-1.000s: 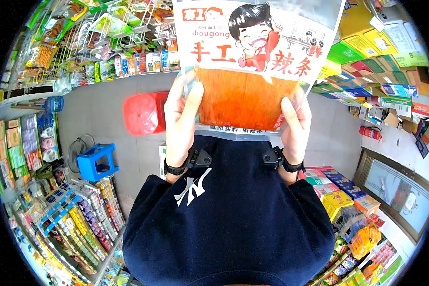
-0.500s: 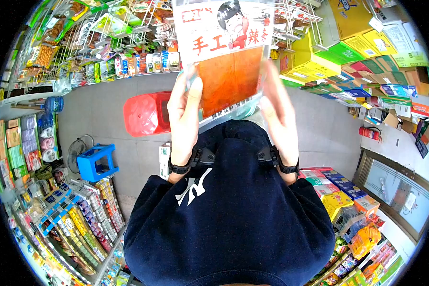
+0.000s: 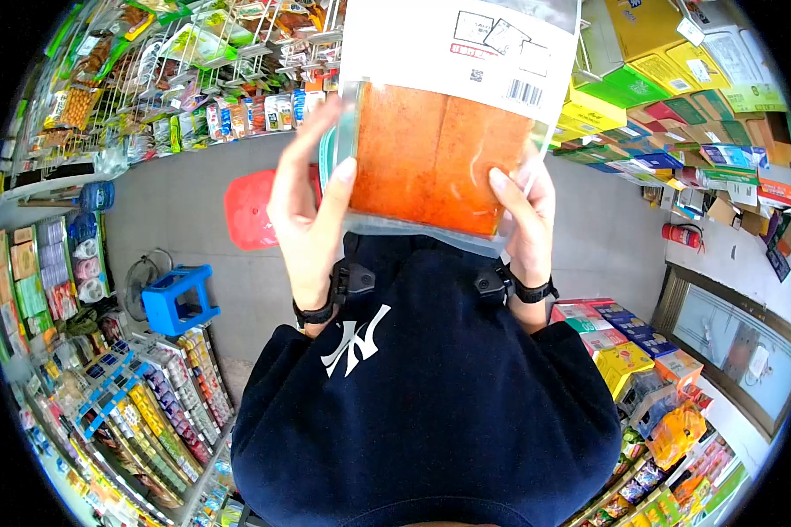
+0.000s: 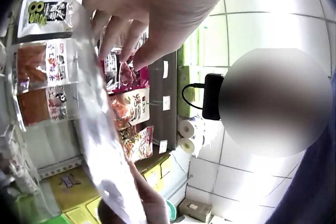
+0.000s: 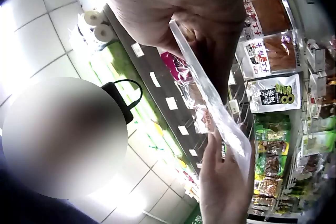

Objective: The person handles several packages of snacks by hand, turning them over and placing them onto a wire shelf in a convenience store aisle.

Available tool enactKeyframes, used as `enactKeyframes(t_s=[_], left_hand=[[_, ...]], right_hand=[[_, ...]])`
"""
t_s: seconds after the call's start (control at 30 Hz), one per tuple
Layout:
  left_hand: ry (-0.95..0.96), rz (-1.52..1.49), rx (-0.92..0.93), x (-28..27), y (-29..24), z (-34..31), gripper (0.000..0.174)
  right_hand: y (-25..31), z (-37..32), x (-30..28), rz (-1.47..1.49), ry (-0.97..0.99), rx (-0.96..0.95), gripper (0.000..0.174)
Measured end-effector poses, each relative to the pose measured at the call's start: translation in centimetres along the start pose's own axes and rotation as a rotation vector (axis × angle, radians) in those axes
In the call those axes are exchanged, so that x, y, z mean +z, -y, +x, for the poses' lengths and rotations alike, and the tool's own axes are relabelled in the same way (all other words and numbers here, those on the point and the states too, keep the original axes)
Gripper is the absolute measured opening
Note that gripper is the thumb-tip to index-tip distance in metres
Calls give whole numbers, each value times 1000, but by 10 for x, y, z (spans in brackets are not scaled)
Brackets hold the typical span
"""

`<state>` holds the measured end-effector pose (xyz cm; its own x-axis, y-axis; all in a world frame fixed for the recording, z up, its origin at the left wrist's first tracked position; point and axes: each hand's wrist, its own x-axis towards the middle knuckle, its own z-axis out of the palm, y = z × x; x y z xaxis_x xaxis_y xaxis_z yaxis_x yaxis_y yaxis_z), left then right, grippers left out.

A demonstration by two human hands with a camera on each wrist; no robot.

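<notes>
A large clear bag of latiao [image 3: 431,158], with flat orange-brown sheets inside, is held up in front of the chest. Its white back panel with a barcode faces the head camera. My right hand [image 3: 529,211] grips the lower right edge, thumb on the near face and fingers behind. My left hand [image 3: 312,211] is at the left edge, fingers spread and fairly straight, thumb tip overlapping the bag's side. In the left wrist view the bag [image 4: 100,134] appears edge-on beside the left hand [image 4: 152,8]. The right wrist view shows the right hand [image 5: 194,8] around its edge.
Racks of packaged snacks [image 3: 193,53] stand ahead, with yellow cartons [image 3: 593,110] to the right. A red plastic container [image 3: 250,211] and a blue stool [image 3: 180,299] are on the grey floor [image 3: 180,193] at left. Stacked boxes [image 3: 620,338] stand near the right elbow.
The bag has turned from its printed cartoon front to its barcode back. The right hand let go midway and grips the edge again; the left hand's fingers have spread away from the left edge.
</notes>
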<state>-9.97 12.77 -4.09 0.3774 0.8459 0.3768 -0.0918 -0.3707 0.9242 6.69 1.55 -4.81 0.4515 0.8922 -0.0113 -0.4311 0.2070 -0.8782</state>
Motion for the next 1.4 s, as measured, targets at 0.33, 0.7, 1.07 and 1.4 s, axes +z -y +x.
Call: enactKeyframes(t_s=[0.33, 0.7, 1.07, 1.4], left_hand=[[140, -286, -318, 0, -19, -16, 50], [167, -396, -243, 1, -19, -20, 48], [156, -378, -251, -1, -18, -23, 48], [124, -328, -254, -3, -15, -24, 46]], right_hand=[[9, -13, -6, -42, -42, -97, 58], [11, -16, -7, -9, -51, -138, 57], [11, -16, -9, -34, -7, -155, 58], [11, -15, -3, -143, -81, -152, 62]])
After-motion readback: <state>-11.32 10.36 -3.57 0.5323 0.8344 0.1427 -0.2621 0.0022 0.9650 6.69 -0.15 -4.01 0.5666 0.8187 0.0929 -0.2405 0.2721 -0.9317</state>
